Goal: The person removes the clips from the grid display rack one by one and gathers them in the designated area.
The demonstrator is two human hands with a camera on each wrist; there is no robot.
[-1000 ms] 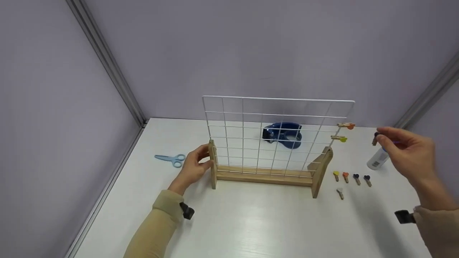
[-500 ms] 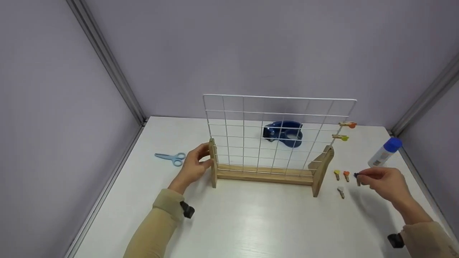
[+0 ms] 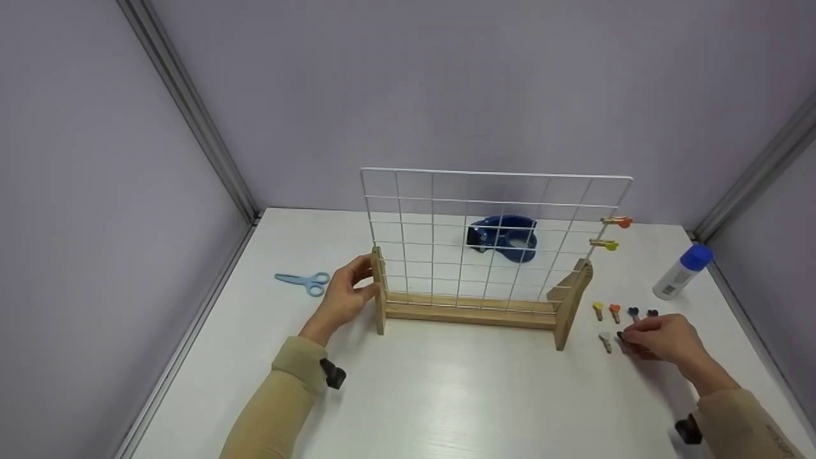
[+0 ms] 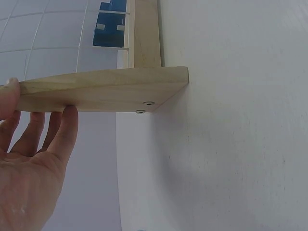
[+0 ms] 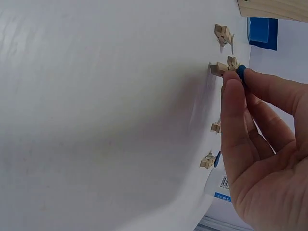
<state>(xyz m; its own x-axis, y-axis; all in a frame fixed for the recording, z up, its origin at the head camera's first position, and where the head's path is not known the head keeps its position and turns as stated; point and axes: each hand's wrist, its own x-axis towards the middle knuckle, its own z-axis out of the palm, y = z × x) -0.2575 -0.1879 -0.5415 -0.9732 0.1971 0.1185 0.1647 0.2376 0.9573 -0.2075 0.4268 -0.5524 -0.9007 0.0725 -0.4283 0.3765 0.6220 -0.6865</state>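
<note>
Left hand (image 3: 344, 298) steadies the grid stand (image 3: 475, 255); right hand (image 3: 663, 338) pinches a peg (image 5: 230, 66)
Left fingers grip the wooden end post so the stand stays upright; right fingers close narrowly on a blue-headed peg on the bench (image 3: 446, 395)

We are seeing bright, even overhead light, soft shadows on the table (image 3: 446, 395), and slightly blurred wrist views.

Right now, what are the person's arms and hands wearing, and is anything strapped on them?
Both arms wear long tan, beige-yellow sleeves that end at the wrists. The left hand and the right hand are bare, with no gloves; no rings show. A small black device sits at the left sleeve's cuff, and a similar black piece at the right cuff. No cables show.
</note>
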